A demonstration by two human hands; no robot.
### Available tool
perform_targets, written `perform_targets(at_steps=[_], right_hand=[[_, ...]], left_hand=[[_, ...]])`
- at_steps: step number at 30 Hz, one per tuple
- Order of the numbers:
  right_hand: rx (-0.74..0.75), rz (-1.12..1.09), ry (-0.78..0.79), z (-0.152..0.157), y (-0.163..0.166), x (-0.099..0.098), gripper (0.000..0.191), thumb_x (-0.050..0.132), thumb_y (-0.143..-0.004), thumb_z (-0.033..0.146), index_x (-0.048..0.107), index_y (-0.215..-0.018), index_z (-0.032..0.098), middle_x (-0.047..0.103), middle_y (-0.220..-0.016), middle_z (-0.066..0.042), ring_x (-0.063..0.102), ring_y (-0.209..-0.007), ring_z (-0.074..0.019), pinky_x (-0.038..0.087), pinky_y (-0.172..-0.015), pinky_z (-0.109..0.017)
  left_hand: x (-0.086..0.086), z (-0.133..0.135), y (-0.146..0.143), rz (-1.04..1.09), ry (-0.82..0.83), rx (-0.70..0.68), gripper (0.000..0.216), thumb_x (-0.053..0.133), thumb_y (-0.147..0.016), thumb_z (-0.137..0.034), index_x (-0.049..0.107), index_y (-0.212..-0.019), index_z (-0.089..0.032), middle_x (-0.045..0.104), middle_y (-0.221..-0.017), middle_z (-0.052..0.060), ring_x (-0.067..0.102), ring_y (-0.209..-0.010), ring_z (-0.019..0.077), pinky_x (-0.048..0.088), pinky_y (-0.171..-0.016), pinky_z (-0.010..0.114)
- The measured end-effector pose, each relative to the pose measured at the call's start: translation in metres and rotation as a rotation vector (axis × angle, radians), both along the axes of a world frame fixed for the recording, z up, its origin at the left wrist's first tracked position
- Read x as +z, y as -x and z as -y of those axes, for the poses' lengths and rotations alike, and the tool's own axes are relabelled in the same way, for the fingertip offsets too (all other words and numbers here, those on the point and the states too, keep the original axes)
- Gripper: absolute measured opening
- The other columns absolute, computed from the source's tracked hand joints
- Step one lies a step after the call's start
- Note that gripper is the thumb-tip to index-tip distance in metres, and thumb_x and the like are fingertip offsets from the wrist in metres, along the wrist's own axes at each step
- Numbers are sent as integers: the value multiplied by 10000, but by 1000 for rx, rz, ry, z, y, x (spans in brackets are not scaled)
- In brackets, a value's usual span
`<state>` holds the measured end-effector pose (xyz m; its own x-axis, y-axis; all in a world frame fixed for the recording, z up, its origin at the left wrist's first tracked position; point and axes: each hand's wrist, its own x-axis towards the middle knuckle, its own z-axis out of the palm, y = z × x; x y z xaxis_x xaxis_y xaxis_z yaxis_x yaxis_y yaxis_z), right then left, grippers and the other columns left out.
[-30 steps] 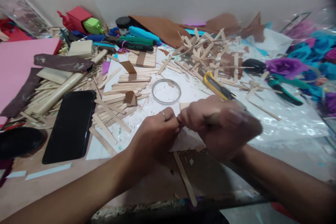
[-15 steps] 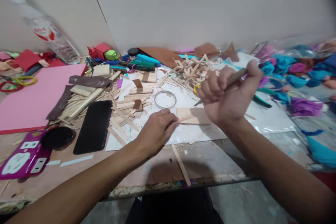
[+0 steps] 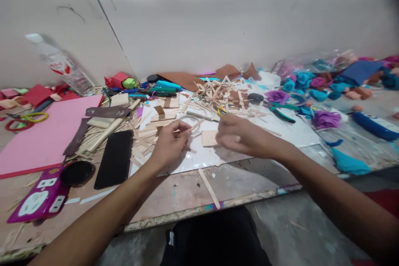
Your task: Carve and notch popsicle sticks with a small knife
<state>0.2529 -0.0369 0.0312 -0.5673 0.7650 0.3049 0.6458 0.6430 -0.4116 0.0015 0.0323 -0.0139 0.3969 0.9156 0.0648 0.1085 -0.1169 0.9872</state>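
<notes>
Ur bench [image 3: 183, 199] is messy, w/ a white sheet [image 3: 202, 157] on top, pale wall [image 3: 218, 20] behind, gray floor [image 3: 296, 237] below. Count: 1 black phone [image 3: 114, 160], 1 bottle [image 3: 67, 66], 1 pr scissors [image 3: 39, 117], loose sticks [image 3: 226, 91] 2 many to tally. Ur L hand [image 3: 171, 141] pinches 1 wooden stick [image 3: 198, 124] above the sheet; ur R hand [image 3: 243, 135] is blurry by 1 wood block [image 3: 208, 138], can't tell its grip.

A clear bottle [image 3: 67, 68] aslant by the wall [image 3: 199, 29], scissors [image 3: 26, 117] partly on a pink sheet [image 3: 50, 145], a black phone [image 3: 114, 160].
</notes>
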Motion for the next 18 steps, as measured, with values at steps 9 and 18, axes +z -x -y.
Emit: perform_targets(at_steps=[9, 18], right_hand=[[-54, 184, 54, 44, -10, -30, 192, 510, -1046, 186, 685, -969, 174, 628, -1035, -121, 542, -937, -226, 443, -820, -374], [-91, 9, -47, -14, 22, -6, 130, 502, -1037, 190, 618, -977, 192, 657, -968, -97, 567, -880, -212, 430, -773, -352]], left_hand=[[0, -3, 0, 162, 71, 69, 167, 742, -889, -252, 625, -921, -137, 712, -813, 61, 670, -581, 125, 498, -455, 219], [8, -22, 15, 224, -95, 204, 253, 824, -855, -359, 722, -914, -134, 740, -871, 69, 661, -667, 112, 522, -540, 208]])
